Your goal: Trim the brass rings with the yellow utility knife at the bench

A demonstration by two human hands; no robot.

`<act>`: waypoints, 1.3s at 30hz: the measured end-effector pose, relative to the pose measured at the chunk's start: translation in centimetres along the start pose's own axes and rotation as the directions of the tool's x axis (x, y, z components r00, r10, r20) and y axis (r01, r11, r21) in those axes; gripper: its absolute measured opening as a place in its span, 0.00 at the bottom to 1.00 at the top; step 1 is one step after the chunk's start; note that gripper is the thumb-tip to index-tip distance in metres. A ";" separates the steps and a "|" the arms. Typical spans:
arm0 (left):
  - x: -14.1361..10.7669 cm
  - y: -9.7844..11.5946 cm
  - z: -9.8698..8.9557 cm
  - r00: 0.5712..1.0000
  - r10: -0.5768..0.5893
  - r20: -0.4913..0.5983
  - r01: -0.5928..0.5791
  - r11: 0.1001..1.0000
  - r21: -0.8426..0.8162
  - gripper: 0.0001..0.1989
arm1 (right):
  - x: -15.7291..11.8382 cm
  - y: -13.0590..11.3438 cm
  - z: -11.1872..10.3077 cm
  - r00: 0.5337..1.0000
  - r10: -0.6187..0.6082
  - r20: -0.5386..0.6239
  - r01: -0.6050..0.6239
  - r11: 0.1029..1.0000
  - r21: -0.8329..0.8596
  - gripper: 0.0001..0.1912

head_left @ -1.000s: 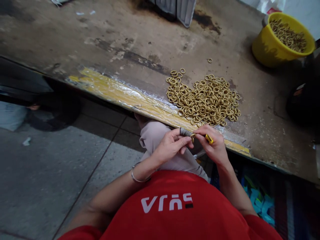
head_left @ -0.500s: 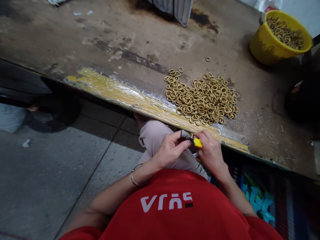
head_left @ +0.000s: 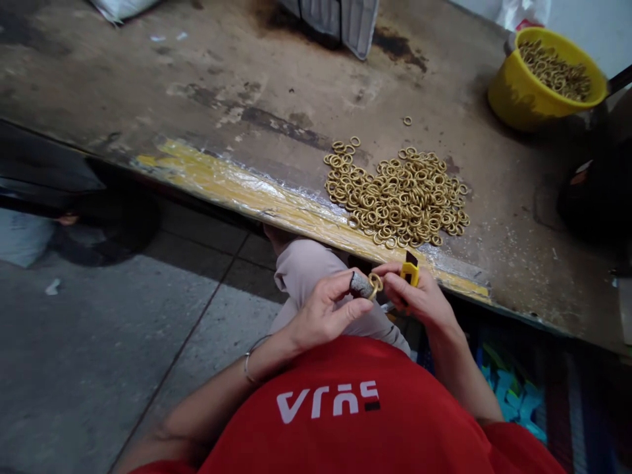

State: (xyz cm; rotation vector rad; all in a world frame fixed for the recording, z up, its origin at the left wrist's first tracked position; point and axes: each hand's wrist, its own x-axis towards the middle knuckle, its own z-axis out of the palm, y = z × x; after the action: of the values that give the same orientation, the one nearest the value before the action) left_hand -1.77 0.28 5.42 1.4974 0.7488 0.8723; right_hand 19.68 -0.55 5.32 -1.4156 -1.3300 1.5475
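Observation:
My left hand is over my lap, with a grey fabric sleeve on its index finger. Thumb and index finger pinch a gold-coloured ring at their tips; a second ring may overlap it. In my right hand is a yellow utility knife, its dark blade pointing up and away from me. The right thumb and index finger come close to the held ring; whether they touch it I cannot tell. Just beyond both hands, a pile of similar rings lies near the table's front edge.
The worn brown table has yellow tape along its front edge. A yellow bucket of rings stands at the back right. One loose ring lies beyond the pile. A grey ribbed object is at the back.
The knife has swung from between my hands to upright in my right hand, its blade now away from the ring. The ring shows more fully at my left fingertips.

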 end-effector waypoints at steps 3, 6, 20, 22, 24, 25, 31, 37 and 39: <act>0.2 -0.7 0.4 0.999 -0.045 -0.011 0.045 0.999 -0.006 0.09 | -0.3 0.3 1.5 0.997 0.060 0.039 -0.068 0.968 0.242 0.19; 0.0 -1.4 0.6 0.993 -0.107 -0.054 0.108 0.994 0.013 0.07 | -0.3 0.6 2.0 0.997 0.065 -0.034 -0.052 0.953 0.297 0.16; -0.3 -3.0 2.0 0.971 0.059 -0.231 0.000 0.968 0.249 0.11 | 0.1 0.3 2.4 0.983 0.140 -0.115 -0.087 0.921 0.380 0.15; -0.1 -3.1 2.1 0.971 -0.058 -0.233 0.095 0.984 0.154 0.07 | 0.2 0.3 2.8 0.980 0.149 -0.135 -0.087 0.920 0.383 0.15; 0.1 -3.1 2.1 0.959 -0.199 -0.201 0.200 0.980 -0.011 0.07 | 0.3 0.3 2.9 0.977 0.156 -0.143 -0.094 0.925 0.368 0.16; 0.2 -3.1 2.0 0.950 -0.266 -0.164 0.251 0.962 -0.110 0.07 | 0.3 0.4 2.9 0.979 0.151 -0.140 -0.094 0.932 0.349 0.16; 0.4 -3.4 1.6 0.889 -0.456 -0.034 0.384 0.785 -0.486 0.13 | -0.7 1.0 2.1 0.948 -0.233 -0.217 0.155 0.933 -0.324 0.09; 0.4 -3.2 1.8 0.899 -0.434 -0.056 0.352 0.793 -0.498 0.11 | -1.2 2.0 1.9 0.930 -0.365 -0.041 0.200 0.598 -0.776 0.14; 0.5 -3.1 1.7 0.904 -0.423 -0.062 0.350 0.816 -0.459 0.10 | -1.1 2.1 2.0 0.939 -0.343 -0.038 0.169 0.551 -0.817 0.15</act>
State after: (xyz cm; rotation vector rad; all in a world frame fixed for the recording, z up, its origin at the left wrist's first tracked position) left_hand 0.02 0.10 2.35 0.8355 0.8721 0.7865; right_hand 18.30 -2.69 3.46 -1.7024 -2.1452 0.5334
